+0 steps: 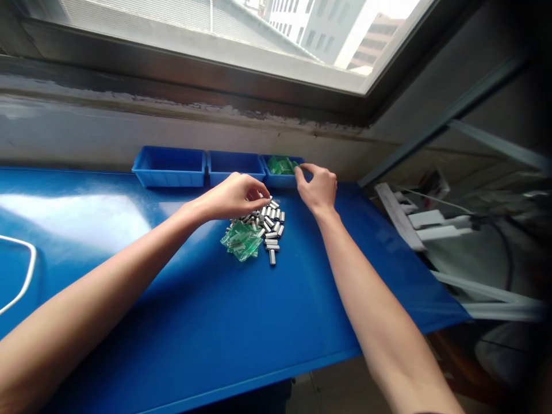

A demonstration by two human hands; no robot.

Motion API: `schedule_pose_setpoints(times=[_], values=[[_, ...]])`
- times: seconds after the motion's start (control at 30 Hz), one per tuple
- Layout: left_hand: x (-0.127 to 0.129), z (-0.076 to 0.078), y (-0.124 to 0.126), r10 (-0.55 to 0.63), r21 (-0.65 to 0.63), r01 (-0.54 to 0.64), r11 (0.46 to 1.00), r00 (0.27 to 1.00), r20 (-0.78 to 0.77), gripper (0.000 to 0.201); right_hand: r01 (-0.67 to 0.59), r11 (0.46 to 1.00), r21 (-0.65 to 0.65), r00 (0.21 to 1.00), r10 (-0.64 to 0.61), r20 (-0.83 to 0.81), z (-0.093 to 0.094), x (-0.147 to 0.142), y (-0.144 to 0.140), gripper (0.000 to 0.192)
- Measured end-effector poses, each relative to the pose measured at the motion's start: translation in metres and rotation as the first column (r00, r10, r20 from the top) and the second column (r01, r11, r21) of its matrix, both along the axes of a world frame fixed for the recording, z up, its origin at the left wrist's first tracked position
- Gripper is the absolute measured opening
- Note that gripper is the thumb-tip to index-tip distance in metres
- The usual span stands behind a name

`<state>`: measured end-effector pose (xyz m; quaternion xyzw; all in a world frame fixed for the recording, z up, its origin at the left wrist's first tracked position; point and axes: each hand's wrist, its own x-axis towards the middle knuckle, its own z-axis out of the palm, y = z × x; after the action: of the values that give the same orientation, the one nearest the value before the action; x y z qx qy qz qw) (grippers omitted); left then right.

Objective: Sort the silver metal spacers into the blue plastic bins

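Observation:
Small silvery metal cylinders [271, 223] lie in a loose pile on the blue table. Over the pile's far side is my left hand [238, 196], its fingers curled in towards the thumb; whatever they pinch is too small to make out. Flat green plastic bags [242, 240] rest against the near left of the pile. My right hand [319, 187] reaches to the rim of the right blue bin [280, 181]. Its thumb and forefinger close at the edge of a green plastic bag [281, 165] inside that bin.
Two more blue bins, the left one [172, 178] and the middle one [237, 163], stand in the same row below the window. A white cable [32, 267] curves at the left. A metal frame [487, 293] and white parts [431, 221] are beyond the table's right edge.

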<state>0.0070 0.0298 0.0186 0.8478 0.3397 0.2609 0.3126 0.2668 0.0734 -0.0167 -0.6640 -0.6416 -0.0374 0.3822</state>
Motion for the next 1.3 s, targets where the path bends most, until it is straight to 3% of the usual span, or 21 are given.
schedule_pose_setpoints(times=[0.1,0.2,0.27,0.33,0.47,0.6,0.77,0.83,0.93,1.0,1.1,1.17,1.3], values=[[-0.004,0.005,0.001,-0.077,0.01,0.077,0.997,0.996,-0.036,0.031,-0.105,0.992,-0.069,0.994,0.108,0.028,-0.002,0.002,0.003,0.046],[-0.007,0.01,0.0,-0.106,-0.008,0.106,0.994,0.99,-0.088,0.03,-0.124,0.984,-0.129,0.988,0.134,0.079,-0.004,0.002,0.003,0.051],[-0.01,0.016,-0.001,-0.126,-0.037,0.122,0.992,0.98,-0.156,0.029,-0.119,0.99,-0.079,0.983,0.129,0.129,-0.004,-0.002,-0.001,0.049],[-0.015,0.023,-0.003,-0.16,-0.064,0.148,0.987,0.956,-0.247,0.029,-0.131,0.99,0.049,0.98,0.122,0.154,-0.005,-0.009,-0.009,0.04],[-0.023,0.034,-0.003,-0.237,-0.124,0.203,0.971,0.867,-0.438,0.041,-0.159,0.952,0.262,0.987,0.145,0.074,-0.002,-0.032,-0.034,0.025],[-0.023,0.033,-0.004,-0.249,-0.157,0.193,0.968,0.781,-0.573,0.067,-0.224,0.93,0.29,0.966,0.252,-0.062,-0.003,-0.054,-0.054,0.026],[-0.019,0.026,-0.002,-0.225,-0.129,0.186,0.974,0.752,-0.619,0.068,-0.34,0.91,0.236,0.908,0.383,-0.171,-0.012,-0.063,-0.059,0.025],[-0.019,0.025,0.0,-0.228,-0.107,0.206,0.973,0.765,-0.602,0.064,-0.358,0.905,0.231,0.891,0.405,-0.206,-0.013,-0.063,-0.059,0.024],[-0.022,0.028,0.003,-0.26,-0.086,0.255,0.963,0.8,-0.541,0.043,-0.372,0.898,0.235,0.861,0.428,-0.274,-0.013,-0.062,-0.059,0.023],[-0.025,0.033,0.005,-0.304,-0.108,0.286,0.952,0.839,-0.452,0.03,-0.394,0.891,0.225,0.829,0.451,-0.332,-0.012,-0.063,-0.06,0.024],[-0.029,0.039,0.005,-0.338,-0.176,0.3,0.938,0.904,-0.263,0.026,-0.462,0.869,0.179,0.741,0.489,-0.459,-0.01,-0.064,-0.061,0.029],[-0.031,0.04,0.004,-0.286,-0.184,0.259,0.948,0.948,-0.138,0.027,-0.505,0.851,0.144,0.672,0.492,-0.554,-0.009,-0.064,-0.061,0.035],[-0.028,0.035,0.004,-0.057,-0.162,0.065,0.985,0.997,0.05,0.026,-0.587,0.806,0.072,0.528,0.449,-0.721,-0.004,-0.061,-0.061,0.056]])
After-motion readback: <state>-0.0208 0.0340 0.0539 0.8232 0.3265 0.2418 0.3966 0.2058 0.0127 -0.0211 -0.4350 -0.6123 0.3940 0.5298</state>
